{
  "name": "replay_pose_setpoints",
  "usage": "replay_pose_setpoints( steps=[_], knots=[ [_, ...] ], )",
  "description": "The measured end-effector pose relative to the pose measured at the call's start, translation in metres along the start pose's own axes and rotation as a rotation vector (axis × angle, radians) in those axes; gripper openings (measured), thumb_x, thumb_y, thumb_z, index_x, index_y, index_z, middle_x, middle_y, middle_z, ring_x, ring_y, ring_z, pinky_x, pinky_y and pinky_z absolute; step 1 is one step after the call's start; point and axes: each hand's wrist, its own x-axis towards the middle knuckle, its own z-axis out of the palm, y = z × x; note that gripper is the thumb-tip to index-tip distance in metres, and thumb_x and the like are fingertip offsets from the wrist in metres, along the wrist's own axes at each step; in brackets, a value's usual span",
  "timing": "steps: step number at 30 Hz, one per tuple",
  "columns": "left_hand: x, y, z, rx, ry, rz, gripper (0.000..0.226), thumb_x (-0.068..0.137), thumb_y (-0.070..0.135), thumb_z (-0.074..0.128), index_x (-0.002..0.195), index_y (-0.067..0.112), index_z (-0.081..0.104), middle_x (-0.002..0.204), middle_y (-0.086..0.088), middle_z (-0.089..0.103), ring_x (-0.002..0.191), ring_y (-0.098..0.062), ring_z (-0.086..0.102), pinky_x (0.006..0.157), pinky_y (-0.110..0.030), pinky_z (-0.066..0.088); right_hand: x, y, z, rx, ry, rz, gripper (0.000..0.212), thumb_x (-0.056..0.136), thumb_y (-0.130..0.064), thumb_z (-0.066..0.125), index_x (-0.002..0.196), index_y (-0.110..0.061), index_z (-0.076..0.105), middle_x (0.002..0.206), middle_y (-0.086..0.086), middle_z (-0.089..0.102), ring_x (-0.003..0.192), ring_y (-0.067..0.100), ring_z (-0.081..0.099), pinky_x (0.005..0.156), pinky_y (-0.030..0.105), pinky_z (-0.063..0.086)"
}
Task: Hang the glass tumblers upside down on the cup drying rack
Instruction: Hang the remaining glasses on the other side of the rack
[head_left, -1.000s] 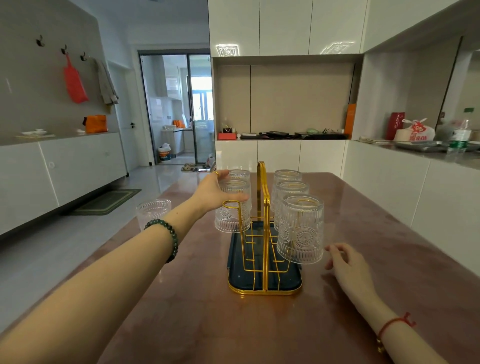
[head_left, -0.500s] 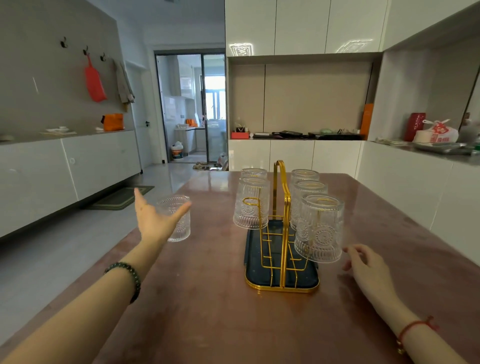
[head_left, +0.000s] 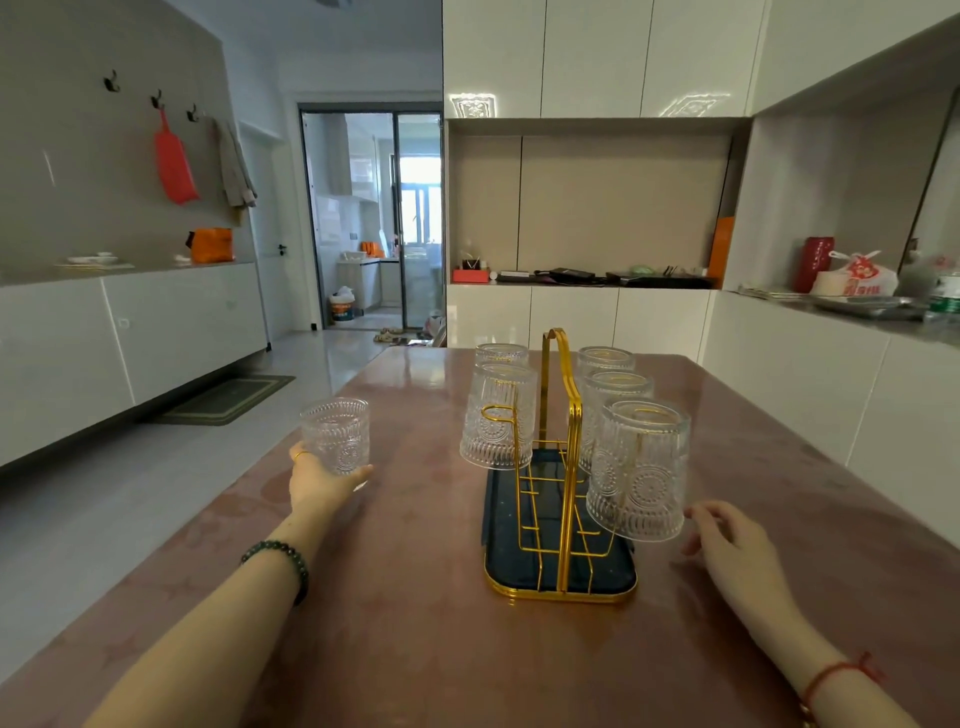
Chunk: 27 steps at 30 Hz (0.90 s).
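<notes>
A gold wire cup drying rack (head_left: 558, 395) on a dark tray (head_left: 501, 540) stands mid-table. Several embossed glass tumblers hang upside down on its pegs, the nearest (head_left: 640, 470) at the right front and another (head_left: 500, 415) on the left; the left front peg (head_left: 497, 413) is bare. One upright tumbler (head_left: 336, 435) stands near the table's left edge, and my left hand (head_left: 322, 480) wraps around its base from the near side. To the right of the rack, my right hand (head_left: 737, 556) rests on the table with fingers apart, holding nothing.
The reddish-brown table (head_left: 415, 649) has its left edge close to the upright tumbler, with floor below. White cabinets and a counter with a tray and bags (head_left: 852, 283) run along the right and back.
My left hand left the rack's left side, swung left to the upright tumbler and closed around its base. The right hand stayed beside the rack.
</notes>
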Motion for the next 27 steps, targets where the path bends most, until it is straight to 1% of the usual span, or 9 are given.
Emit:
replay_pose_setpoints(
  steps=[7, 9, 11, 15, 18, 21, 23, 25, 27],
  knots=[
    [-0.016, -0.004, -0.008, -0.081, 0.035, 0.114, 0.077, 0.071, 0.021, 0.078, 0.133, 0.004, 0.035, 0.129, -0.017, 0.056, 0.118, -0.034, 0.054, 0.097, -0.039, 0.040, 0.000, 0.002, 0.000, -0.005, 0.004, -0.008, 0.021, 0.093, -0.013, 0.044, 0.090, -0.006, 0.063, 0.061, 0.009, 0.059, 0.051, 0.014, 0.056, 0.050, 0.026, 0.038],
    [-0.021, -0.002, -0.016, -0.155, 0.016, 0.169, 0.079, 0.070, 0.028, 0.079, 0.133, 0.008, 0.037, 0.130, -0.013, 0.056, 0.118, -0.030, 0.054, 0.098, -0.035, 0.040, 0.000, 0.004, 0.000, -0.024, 0.007, -0.014, 0.022, 0.093, -0.014, 0.043, 0.090, -0.008, 0.064, 0.061, 0.006, 0.060, 0.051, 0.013, 0.057, 0.050, 0.025, 0.037],
    [-0.028, 0.007, -0.029, -0.204, -0.005, 0.228, 0.086, 0.066, 0.038, 0.080, 0.136, 0.013, 0.037, 0.133, -0.008, 0.055, 0.121, -0.026, 0.053, 0.104, -0.038, 0.040, 0.001, 0.005, 0.000, -0.029, 0.012, -0.019, 0.023, 0.093, -0.015, 0.043, 0.090, -0.008, 0.064, 0.060, 0.005, 0.060, 0.051, 0.013, 0.058, 0.052, 0.025, 0.039],
    [-0.046, 0.043, -0.060, -0.315, -0.095, 0.396, 0.068, 0.075, 0.015, 0.074, 0.135, 0.020, 0.043, 0.126, -0.001, 0.056, 0.110, -0.017, 0.055, 0.099, -0.034, 0.043, 0.000, 0.006, 0.000, -0.021, 0.012, -0.021, 0.024, 0.093, -0.015, 0.042, 0.089, -0.008, 0.065, 0.061, 0.006, 0.059, 0.053, 0.016, 0.059, 0.053, 0.026, 0.040],
    [-0.059, 0.070, -0.081, -0.263, -0.119, 0.523, 0.060, 0.075, 0.017, 0.072, 0.126, 0.031, 0.044, 0.125, 0.003, 0.049, 0.111, -0.013, 0.048, 0.099, -0.030, 0.038, 0.001, 0.007, 0.001, -0.026, 0.014, -0.020, 0.025, 0.093, -0.015, 0.042, 0.089, -0.008, 0.065, 0.061, 0.006, 0.060, 0.057, 0.021, 0.062, 0.055, 0.028, 0.040],
    [-0.071, 0.094, -0.091, -0.309, -0.144, 0.553, 0.053, 0.072, 0.024, 0.074, 0.118, 0.034, 0.048, 0.125, 0.002, 0.048, 0.113, -0.013, 0.049, 0.099, -0.032, 0.040, -0.001, 0.006, 0.000, -0.030, 0.021, -0.019, 0.025, 0.093, -0.015, 0.041, 0.090, -0.008, 0.065, 0.062, 0.005, 0.060, 0.058, 0.020, 0.062, 0.053, 0.026, 0.040],
    [-0.080, 0.110, -0.091, -0.318, -0.171, 0.581, 0.056, 0.066, 0.028, 0.077, 0.115, 0.032, 0.051, 0.128, 0.004, 0.050, 0.111, -0.002, 0.051, 0.101, -0.031, 0.039, -0.003, 0.005, 0.000, -0.024, 0.020, -0.018, 0.025, 0.094, -0.015, 0.040, 0.091, -0.009, 0.064, 0.063, 0.006, 0.060, 0.057, 0.018, 0.060, 0.051, 0.026, 0.039],
    [-0.087, 0.120, -0.084, -0.318, -0.202, 0.601, 0.062, 0.064, 0.025, 0.081, 0.119, 0.026, 0.052, 0.130, 0.004, 0.053, 0.113, -0.004, 0.053, 0.101, -0.026, 0.039, -0.004, 0.004, -0.001, -0.019, 0.021, -0.014, 0.025, 0.094, -0.015, 0.040, 0.091, -0.009, 0.064, 0.064, 0.006, 0.059, 0.056, 0.015, 0.058, 0.050, 0.026, 0.038],
    [-0.095, 0.129, -0.074, -0.297, -0.241, 0.608, 0.061, 0.066, 0.020, 0.080, 0.121, 0.023, 0.053, 0.127, 0.005, 0.056, 0.112, -0.003, 0.054, 0.095, -0.015, 0.040, -0.005, 0.003, -0.003, -0.017, 0.028, -0.012, 0.025, 0.094, -0.015, 0.040, 0.091, -0.008, 0.065, 0.063, 0.005, 0.059, 0.056, 0.015, 0.057, 0.050, 0.025, 0.038]
  ],
)
